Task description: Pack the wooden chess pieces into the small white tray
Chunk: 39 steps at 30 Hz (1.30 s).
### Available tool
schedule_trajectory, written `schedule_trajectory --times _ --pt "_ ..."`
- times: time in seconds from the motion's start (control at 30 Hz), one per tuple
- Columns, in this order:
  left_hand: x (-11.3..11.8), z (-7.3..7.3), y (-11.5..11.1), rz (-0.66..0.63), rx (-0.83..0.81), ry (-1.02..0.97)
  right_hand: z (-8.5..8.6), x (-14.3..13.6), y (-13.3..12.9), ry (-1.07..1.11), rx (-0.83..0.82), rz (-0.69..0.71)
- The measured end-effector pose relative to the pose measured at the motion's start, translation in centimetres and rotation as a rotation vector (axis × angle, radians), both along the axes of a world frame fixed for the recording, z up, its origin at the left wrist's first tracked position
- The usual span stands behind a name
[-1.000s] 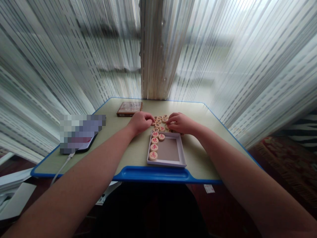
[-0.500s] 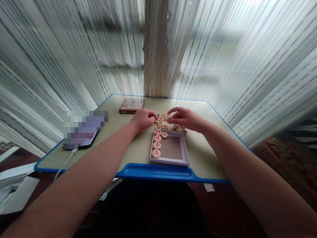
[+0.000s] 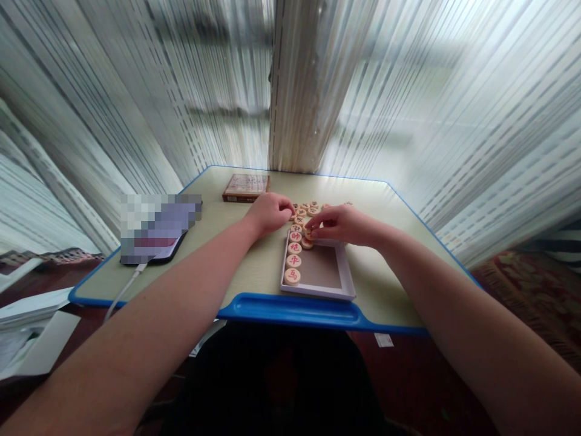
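Observation:
My right hand [image 3: 340,224] pinches a round wooden Chinese chess piece [image 3: 309,234] over the upper part of a shallow white box [image 3: 347,275]. Beneath it, another piece [image 3: 307,243] lies in the box, partly covered. Down the box's left side runs a column of pieces with red characters, among them a red horse piece [image 3: 293,277]. My left hand [image 3: 272,212] is closed at the left edge of the loose pieces, its fingertips on a chess piece [image 3: 293,217] that they partly hide. Several loose pieces with dark characters, such as one chess piece [image 3: 313,211], lie behind the box.
A flat brown-edged box [image 3: 246,188] lies at the table's back left. On the left rests a phone [image 3: 158,248] with a white cable [image 3: 122,293]. The table [image 3: 385,284] has a blue rim with a front groove [image 3: 295,309]. Sheer curtains [image 3: 218,79] hang behind.
My right hand has come down and nearer with the piece, from the loose pieces to above the box. My left hand stays beside the pieces. The whole view has shifted slightly.

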<state>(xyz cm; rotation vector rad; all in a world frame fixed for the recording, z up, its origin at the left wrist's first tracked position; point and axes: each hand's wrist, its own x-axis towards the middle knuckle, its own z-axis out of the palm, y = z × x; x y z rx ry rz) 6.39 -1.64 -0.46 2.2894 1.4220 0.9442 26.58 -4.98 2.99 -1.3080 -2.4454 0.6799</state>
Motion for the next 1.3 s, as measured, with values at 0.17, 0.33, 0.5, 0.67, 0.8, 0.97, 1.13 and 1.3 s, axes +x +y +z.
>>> schedule_trajectory --times 0.17,0.33,0.5,0.67,0.8,0.97,1.13,1.3 --pt "0.1 0.0 0.0 -0.001 -0.036 0.007 0.1 0.0 -0.1 -0.011 0.065 0.1" --pt "0.1 -0.1 0.1 -0.018 -0.033 0.017 0.1 0.0 -0.3 -0.042 0.134 0.182" --pt "0.0 -0.1 0.1 -0.026 -0.05 0.01 0.9 0.2 -0.9 -0.078 0.134 0.199" --pt "0.0 -0.1 0.2 -0.028 -0.056 -0.012 2.1 0.2 -2.0 -0.195 0.109 0.216" --pt "0.0 -0.2 0.2 -0.022 -0.07 -0.017 2.3 -0.3 -2.8 -0.379 0.089 0.187" --pt "0.0 -0.2 0.3 -0.022 -0.059 -0.013 1.7 -1.0 -3.2 -0.512 0.13 0.126" --pt "-0.1 -0.2 0.3 -0.021 -0.052 0.0 1.6 -1.1 -3.2 -0.499 0.179 0.119" --pt "-0.1 0.0 0.2 -0.026 -0.048 0.012 2.3 -1.4 -3.5 -0.436 0.282 0.058"
